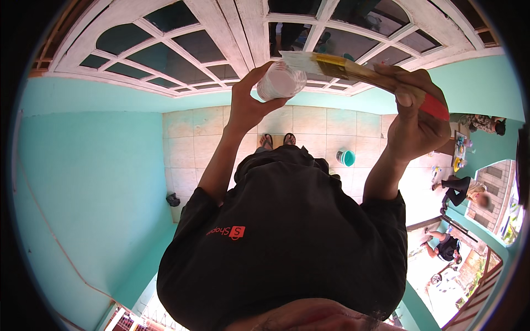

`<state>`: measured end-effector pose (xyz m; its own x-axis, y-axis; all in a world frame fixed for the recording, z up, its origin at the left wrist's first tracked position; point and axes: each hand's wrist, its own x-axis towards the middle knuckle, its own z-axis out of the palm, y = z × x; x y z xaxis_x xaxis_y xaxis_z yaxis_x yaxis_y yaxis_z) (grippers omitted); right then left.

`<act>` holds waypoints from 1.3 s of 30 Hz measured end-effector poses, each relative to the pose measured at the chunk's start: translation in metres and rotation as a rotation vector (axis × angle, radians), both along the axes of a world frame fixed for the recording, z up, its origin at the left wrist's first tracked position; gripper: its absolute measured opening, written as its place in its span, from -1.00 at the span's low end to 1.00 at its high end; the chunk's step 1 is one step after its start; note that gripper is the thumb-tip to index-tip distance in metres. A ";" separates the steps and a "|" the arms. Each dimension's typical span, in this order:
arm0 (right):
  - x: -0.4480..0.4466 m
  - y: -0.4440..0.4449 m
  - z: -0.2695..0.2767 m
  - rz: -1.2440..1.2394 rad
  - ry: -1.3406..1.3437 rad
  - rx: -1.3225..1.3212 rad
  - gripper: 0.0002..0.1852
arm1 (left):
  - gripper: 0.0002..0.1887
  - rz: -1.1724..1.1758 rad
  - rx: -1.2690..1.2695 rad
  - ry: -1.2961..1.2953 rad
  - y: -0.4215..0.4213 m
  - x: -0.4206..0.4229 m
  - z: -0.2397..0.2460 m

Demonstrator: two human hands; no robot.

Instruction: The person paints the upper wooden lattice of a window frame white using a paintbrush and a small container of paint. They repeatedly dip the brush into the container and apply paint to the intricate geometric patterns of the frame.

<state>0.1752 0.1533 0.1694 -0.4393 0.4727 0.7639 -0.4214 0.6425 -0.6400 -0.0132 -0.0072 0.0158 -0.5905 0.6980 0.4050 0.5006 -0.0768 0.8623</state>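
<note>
My left hand (252,97) grips a clear plastic cup (281,82) with white paint inside. In my right hand (418,111) is a flat paintbrush (352,70) with a wooden handle, red at its end. White paint coats the brush's bristles (296,61), which lie across the cup's rim; whether they touch it I cannot tell. Just beyond both hands stands a white-painted window frame (244,37) with dark glass panes (155,53). Its white coat looks thin and streaky in places.
A teal bucket (348,158) stands on the tiled floor (310,140) near my feet. A black bag-like bundle (173,200) lies by the left wall (95,165). At right are a seated person (463,188), another person farther out (447,248) and a table with items (458,151).
</note>
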 end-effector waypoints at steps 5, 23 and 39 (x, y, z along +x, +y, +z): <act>-0.002 0.000 -0.011 -0.013 -0.061 0.004 -0.82 | -0.27 0.019 -0.005 -0.005 -0.005 0.004 0.002; -0.015 0.002 -0.043 0.028 -0.058 -0.610 -0.79 | -0.29 0.030 0.020 0.005 -0.006 0.003 0.007; -0.029 0.015 -0.084 0.367 0.068 -1.346 -0.73 | -0.31 0.055 -0.011 -0.046 -0.010 -0.001 0.004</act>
<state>0.1457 0.1679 0.0859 -0.6771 0.7194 -0.1550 -0.4847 -0.5945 -0.6416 -0.0147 -0.0171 0.0200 -0.6460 0.6682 0.3690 0.4636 -0.0406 0.8851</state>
